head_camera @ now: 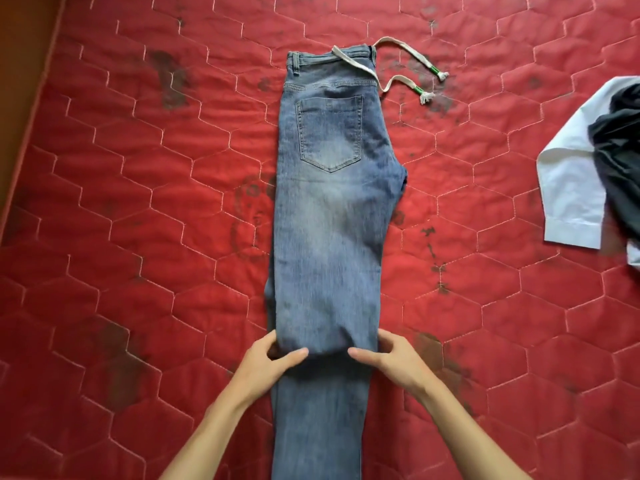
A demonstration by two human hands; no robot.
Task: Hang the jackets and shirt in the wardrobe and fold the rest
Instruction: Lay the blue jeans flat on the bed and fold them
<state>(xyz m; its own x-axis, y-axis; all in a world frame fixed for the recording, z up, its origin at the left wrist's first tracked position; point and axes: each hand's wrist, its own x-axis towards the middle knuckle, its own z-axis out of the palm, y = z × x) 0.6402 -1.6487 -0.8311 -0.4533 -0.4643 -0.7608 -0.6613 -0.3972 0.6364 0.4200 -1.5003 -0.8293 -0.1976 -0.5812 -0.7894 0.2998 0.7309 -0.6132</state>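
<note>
View from above, looking down over a bed. At far 9 o'clock, a brown wooden edge borders a red quilted mattress stitched in hexagons and marked with dark stains.

In the centre lies a pair of faded blue denim jeans, back pocket facing up. Their long axis runs straight from 12 o'clock to 6 o'clock. The waistband is at 12, farthest from the person, and the legs run off the frame's bottom edge between the forearms.

At 6 o'clock both hands meet the jeans at the same height, where a rounded fold crosses the legs. The left hand holds the fold at its 9 o'clock edge, with the thumb on top and the fingers curled round the side. The right hand mirrors it at the 3 o'clock edge. Neither hand is nearer, and the rest of the jeans lies dead ahead toward 12, so the fold would probably be carried straight forward to the waistband.

At 1 o'clock a white woven cord with green-bound tassel ends trails from the waistband.

At 3 o'clock, well apart from the jeans, a white cotton shirt lies partly under a dark grey crumpled garment.
</note>
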